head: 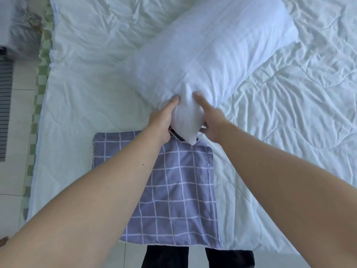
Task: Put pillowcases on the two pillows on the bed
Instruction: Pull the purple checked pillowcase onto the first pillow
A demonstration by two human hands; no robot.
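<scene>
White pillow (208, 55): runs diagonally from frame centre to upper right on the white quilt (87, 74). Left hand (161, 120) and right hand (211, 122) grip its near corner. Grey-blue checked pillowcase (173, 190): flat, lower centre, mouth touching that corner.

place: bedroom in a home
bed (81, 105): fills most of view, crumpled white quilted cover w/ green-checked sheet (41, 60) showing along left edge
bedding: white pillow (222, 51) lying diagonally; blue grid pillowcase (173, 190) flat at near edge
floor (13, 171): pale tiles, left of bed
striped mat (4, 111): far left on floor
</scene>
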